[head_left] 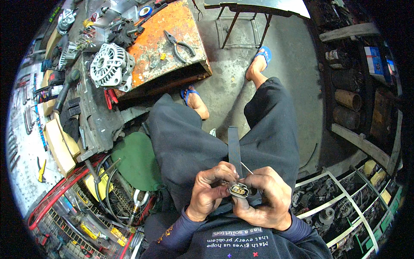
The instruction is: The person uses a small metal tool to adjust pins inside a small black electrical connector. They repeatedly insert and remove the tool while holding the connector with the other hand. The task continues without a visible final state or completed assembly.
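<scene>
Seated, looking down at our lap. Our left hand [210,193] and right hand [267,196] meet just above the knees, both in a clenched grip on a small grey connector plug [239,190] held between the fingertips, its open face turned up at us. A thin metal pin [246,168] rises from the right hand's fingers, slanting away from the plug. Under the hands, dark trousers [185,138]; beyond them, feet in blue sandals [264,54] on the concrete floor. Farther off to the left, a rusty orange desk [172,39] carries pliers [177,44], with a silver alternator housing [111,67] at its edge.
</scene>
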`<action>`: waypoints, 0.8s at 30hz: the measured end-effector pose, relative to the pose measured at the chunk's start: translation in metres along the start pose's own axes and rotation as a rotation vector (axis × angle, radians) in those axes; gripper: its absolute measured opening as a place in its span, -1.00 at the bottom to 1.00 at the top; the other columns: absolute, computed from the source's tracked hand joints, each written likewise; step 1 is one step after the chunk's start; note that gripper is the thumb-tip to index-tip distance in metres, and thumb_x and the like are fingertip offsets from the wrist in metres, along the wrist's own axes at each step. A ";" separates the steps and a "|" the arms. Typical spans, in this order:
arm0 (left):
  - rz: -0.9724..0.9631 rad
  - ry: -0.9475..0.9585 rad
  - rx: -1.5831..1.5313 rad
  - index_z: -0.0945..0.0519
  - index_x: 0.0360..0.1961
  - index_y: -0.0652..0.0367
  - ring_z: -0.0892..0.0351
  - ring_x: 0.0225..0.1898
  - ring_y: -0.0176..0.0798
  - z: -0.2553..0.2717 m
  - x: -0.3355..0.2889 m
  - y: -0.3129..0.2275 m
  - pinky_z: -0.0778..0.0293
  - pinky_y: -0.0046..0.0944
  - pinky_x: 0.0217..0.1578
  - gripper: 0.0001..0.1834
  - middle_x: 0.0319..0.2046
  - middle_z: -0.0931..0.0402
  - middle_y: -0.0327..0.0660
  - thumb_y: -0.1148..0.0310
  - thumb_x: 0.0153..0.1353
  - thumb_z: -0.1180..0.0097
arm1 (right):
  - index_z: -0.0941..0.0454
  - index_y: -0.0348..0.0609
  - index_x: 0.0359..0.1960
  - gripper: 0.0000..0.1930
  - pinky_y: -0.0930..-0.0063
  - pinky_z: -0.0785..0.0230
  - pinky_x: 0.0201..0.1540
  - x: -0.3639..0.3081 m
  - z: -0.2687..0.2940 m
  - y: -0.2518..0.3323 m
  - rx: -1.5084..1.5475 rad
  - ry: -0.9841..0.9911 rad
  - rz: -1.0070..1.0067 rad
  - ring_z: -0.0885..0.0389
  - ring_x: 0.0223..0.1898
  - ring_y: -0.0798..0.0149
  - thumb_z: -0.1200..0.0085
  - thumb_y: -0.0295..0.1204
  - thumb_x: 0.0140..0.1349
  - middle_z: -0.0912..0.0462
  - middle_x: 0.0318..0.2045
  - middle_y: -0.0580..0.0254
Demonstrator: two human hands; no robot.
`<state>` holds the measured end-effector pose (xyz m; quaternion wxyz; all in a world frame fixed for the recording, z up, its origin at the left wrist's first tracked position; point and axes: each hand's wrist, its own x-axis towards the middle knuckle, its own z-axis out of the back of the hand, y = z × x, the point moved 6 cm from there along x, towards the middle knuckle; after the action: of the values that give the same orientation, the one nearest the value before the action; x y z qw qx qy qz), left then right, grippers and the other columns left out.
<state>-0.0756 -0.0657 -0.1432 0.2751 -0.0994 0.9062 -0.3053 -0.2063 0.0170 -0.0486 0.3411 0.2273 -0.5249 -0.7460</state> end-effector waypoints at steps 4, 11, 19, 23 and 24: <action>0.047 -0.019 0.033 -0.73 -0.24 0.24 -0.51 0.07 -0.06 0.003 -0.003 0.004 -0.42 -0.11 0.15 -0.69 -0.16 -0.66 -0.09 0.27 0.05 -0.43 | -0.66 -0.29 -0.24 -0.69 0.38 -0.56 -0.38 0.000 -0.002 -0.002 0.030 -0.018 0.005 -0.70 -0.44 0.15 -0.47 -0.49 -0.02 -0.67 -0.40 0.08; 0.002 0.016 -0.072 -0.72 -0.25 0.30 -0.50 0.06 -0.17 -0.001 0.001 -0.001 -0.36 -0.20 0.17 -0.78 -0.18 -0.65 -0.11 0.40 0.14 -0.46 | -0.66 -0.30 -0.24 -0.70 0.41 -0.56 -0.38 -0.001 -0.002 -0.002 0.031 -0.036 0.025 -0.69 -0.46 0.18 -0.45 -0.52 -0.04 -0.68 -0.39 0.06; 0.039 -0.086 -0.026 -0.75 -0.25 0.22 -0.50 0.03 -0.11 0.007 -0.004 0.003 -0.44 -0.09 0.17 -0.78 -0.30 -0.62 -0.20 0.36 0.12 -0.48 | -0.61 -0.38 -0.20 -0.68 0.35 -0.51 -0.11 -0.007 0.032 -0.026 0.202 -0.231 -0.196 -0.63 -0.24 0.21 -0.40 -0.47 0.05 -0.67 -0.28 0.03; 0.040 -0.074 -0.051 -0.76 -0.24 0.23 -0.50 0.02 -0.11 0.005 -0.005 0.001 -0.46 -0.06 0.19 -0.77 -0.31 -0.62 -0.21 0.34 0.14 -0.49 | -0.60 -0.39 -0.20 -0.68 0.38 -0.50 -0.10 -0.013 0.039 -0.033 0.261 -0.273 -0.298 -0.63 -0.23 0.22 -0.39 -0.51 0.03 -0.67 -0.26 0.03; 0.032 -0.071 -0.050 -0.76 -0.24 0.23 -0.50 0.03 -0.11 0.005 -0.005 0.001 -0.46 -0.05 0.19 -0.77 -0.31 -0.62 -0.21 0.34 0.14 -0.49 | -0.60 -0.39 -0.20 -0.68 0.38 -0.50 -0.10 -0.013 0.038 -0.033 0.257 -0.256 -0.280 -0.63 -0.23 0.21 -0.40 -0.52 0.02 -0.67 -0.26 0.03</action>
<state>-0.0686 -0.0654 -0.1447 0.3093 -0.1025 0.9047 -0.2744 -0.2325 0.0579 -0.0669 0.1331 0.2428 -0.6179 -0.7359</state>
